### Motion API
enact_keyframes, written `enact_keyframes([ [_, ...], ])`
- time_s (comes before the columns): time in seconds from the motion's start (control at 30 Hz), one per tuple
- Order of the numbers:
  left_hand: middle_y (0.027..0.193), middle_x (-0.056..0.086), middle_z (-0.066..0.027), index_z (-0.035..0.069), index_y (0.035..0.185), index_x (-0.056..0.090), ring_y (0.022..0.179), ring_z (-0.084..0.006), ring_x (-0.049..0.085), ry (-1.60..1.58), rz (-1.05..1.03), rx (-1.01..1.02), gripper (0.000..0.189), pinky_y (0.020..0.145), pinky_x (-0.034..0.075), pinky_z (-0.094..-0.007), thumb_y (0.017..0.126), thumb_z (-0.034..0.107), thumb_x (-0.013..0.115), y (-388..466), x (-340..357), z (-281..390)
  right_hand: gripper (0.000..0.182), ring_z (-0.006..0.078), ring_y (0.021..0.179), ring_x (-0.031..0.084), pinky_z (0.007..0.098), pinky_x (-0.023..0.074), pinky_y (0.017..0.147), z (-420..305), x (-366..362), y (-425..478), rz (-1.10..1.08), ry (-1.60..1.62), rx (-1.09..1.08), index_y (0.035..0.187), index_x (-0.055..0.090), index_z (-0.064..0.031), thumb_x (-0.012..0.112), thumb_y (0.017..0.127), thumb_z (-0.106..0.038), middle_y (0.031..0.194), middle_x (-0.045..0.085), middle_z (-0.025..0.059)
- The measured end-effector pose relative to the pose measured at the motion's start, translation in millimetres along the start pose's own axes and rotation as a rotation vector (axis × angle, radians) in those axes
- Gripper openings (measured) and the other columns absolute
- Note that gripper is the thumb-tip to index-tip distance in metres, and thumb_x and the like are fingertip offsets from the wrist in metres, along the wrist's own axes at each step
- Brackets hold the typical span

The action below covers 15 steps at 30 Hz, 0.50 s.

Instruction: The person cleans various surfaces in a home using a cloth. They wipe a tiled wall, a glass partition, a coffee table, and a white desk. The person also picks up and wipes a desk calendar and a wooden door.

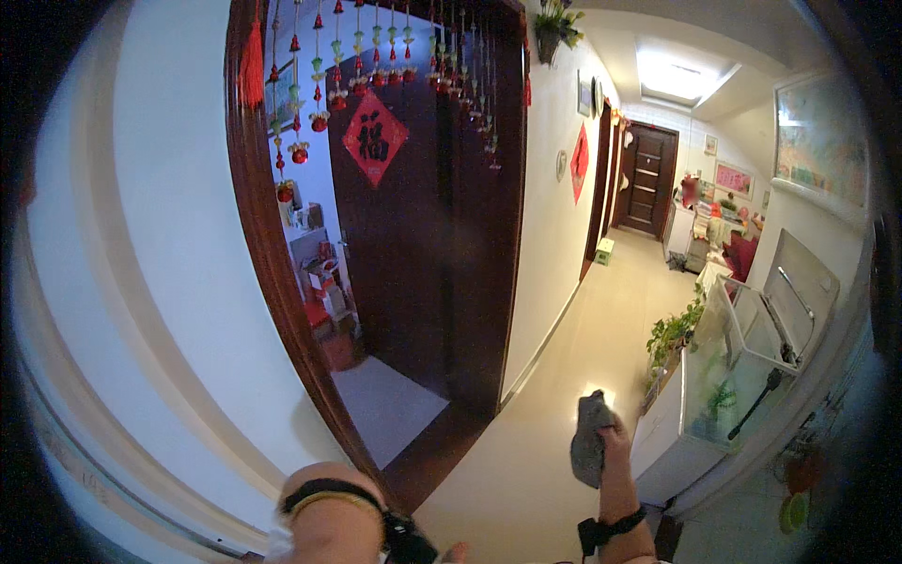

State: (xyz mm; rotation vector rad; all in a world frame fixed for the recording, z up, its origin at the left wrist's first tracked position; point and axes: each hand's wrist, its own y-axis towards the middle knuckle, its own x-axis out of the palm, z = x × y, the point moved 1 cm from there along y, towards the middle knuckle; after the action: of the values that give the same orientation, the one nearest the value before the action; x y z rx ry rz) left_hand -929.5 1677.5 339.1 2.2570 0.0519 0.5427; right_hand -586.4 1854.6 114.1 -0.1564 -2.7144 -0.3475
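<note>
Over the hallway floor, my right hand (614, 433) is closed on a grey cloth (589, 440), which hangs from the fingers in a crumpled bundle. A black strap (612, 530) circles the right wrist. My left forearm, with a black band on it, comes in at the bottom. Of my left hand (456, 553), only a fingertip or so shows at the lower edge; the rest is hidden, so what it holds cannot be told.
A dark wooden door (423, 247) stands ajar on the left behind hanging bead strings (377, 53). An aquarium (715, 381) on a white cabinet (669, 451) is at the right, beside a leafy plant (669, 335). Farther along are a small stool (604, 252) and another door (645, 176).
</note>
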Motion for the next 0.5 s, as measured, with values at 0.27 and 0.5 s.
enact_keyframes([
  [0.27,0.109,0.056,-0.0118,0.000,0.109,0.053,0.099,-0.0228,0.052,-1.385,-0.122,-0.535,0.037,0.086,0.042,-0.0356,0.091,0.029,0.039,-87.5,102.7,-21.0,0.033,0.0185,0.076,0.061,0.0296,0.0518,0.065,-58.3,3.9,26.5,0.204,-0.140,-0.147,0.114,0.053,-0.0034,0.055,0.082,-0.014,0.096,0.061,0.0081],
  [0.5,0.107,0.056,-0.0112,0.000,0.110,0.052,0.097,-0.0215,0.053,-1.837,-0.253,-0.636,0.037,0.083,0.042,-0.0347,0.091,0.029,0.041,-130.4,161.8,-13.5,0.040,0.0209,0.087,0.059,0.0349,0.0492,0.074,-68.0,-22.3,44.3,0.350,-0.248,-0.198,0.118,0.050,-0.0026,0.060,0.081,-0.016,0.104,0.060,0.0092],
])
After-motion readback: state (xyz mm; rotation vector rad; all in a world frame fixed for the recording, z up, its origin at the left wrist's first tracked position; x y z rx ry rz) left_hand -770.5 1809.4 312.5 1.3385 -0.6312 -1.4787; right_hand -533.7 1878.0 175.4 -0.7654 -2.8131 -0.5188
